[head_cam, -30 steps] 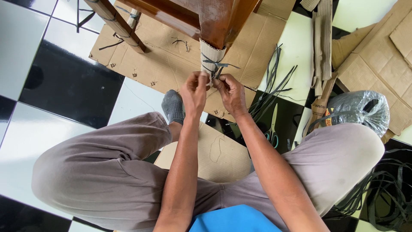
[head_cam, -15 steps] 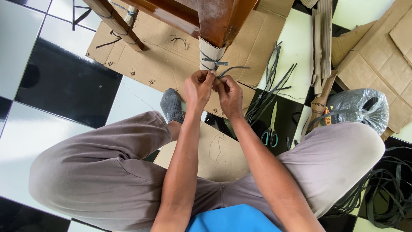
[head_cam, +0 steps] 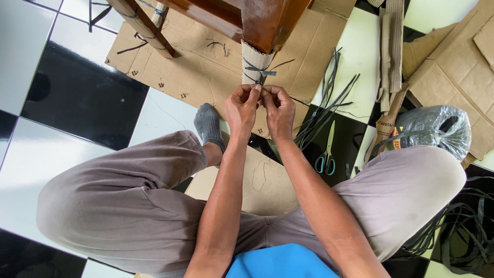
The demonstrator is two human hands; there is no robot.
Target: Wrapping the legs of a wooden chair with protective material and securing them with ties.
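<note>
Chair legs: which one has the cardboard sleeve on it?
The near chair leg, directly above both hands: a corrugated cardboard wrap tied with dark strap. The far leg at upper left shows bare wood with only straps.

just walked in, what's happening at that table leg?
A person sits on the tiled floor, both hands at a wooden furniture leg whose lower part is wrapped in corrugated cardboard. The left hand and right hand pinch the ends of a dark strap tied around that wrap. Loose straps and scissors lie on the floor beside the right knee, near a grey plastic bag.
</note>
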